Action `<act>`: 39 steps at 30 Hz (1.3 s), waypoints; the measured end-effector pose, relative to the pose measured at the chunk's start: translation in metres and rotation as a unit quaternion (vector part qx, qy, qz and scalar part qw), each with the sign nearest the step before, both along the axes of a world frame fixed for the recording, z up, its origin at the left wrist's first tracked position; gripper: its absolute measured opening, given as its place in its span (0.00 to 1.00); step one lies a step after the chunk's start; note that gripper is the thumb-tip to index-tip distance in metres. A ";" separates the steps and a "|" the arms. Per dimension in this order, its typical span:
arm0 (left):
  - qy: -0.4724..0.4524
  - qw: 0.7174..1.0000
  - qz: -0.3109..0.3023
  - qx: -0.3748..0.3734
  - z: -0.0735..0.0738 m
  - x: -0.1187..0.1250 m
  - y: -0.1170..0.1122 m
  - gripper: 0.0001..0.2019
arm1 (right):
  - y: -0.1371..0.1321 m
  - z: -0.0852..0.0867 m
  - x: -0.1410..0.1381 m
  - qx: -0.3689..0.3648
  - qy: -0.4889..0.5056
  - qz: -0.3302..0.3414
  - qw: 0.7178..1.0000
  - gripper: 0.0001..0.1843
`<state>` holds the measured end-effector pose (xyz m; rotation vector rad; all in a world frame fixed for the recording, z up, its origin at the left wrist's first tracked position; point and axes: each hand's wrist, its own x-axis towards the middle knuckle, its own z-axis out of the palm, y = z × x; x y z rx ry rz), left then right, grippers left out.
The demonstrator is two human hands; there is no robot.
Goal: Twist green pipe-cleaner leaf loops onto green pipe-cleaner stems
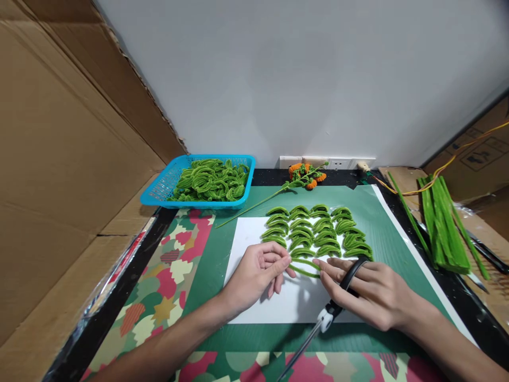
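A green pipe cleaner point(305, 267), bent into a narrow loop, stretches between my two hands above a white sheet. My left hand point(265, 270) is closed, pinching its left end between thumb and fingers. At the right end, the fingertips of my right hand point(368, 289) grip the loop. Scissors point(326, 317) with a black handle and white pivot hang from that same hand, one handle ring around its fingers and the blades pointing down to the left. Just beyond, several curved green pipe-cleaner leaves point(301, 233) lie in columns, partly on the sheet.
A blue basket point(159, 193) of similar green leaves stands back left. An orange-flowered stem point(270, 195) lies behind the columns. Long green pipe cleaners point(443, 228) are bundled at right, near a knife point(487, 250). Cardboard point(79, 132) walls the left; sockets point(339, 164) line the back wall.
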<state>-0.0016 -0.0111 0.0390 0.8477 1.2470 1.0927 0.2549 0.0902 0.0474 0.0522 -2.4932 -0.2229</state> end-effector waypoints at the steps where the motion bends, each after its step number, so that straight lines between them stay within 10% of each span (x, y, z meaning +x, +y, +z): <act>1: 0.000 1.000 0.001 0.001 0.000 0.000 0.000 0.22 | -0.001 0.000 0.000 0.000 -0.006 0.003 1.000 0.16; 39: 0.034 0.999 -0.009 0.006 0.002 0.002 0.000 0.18 | -0.012 -0.009 -0.004 -0.057 -0.014 0.034 0.998 0.17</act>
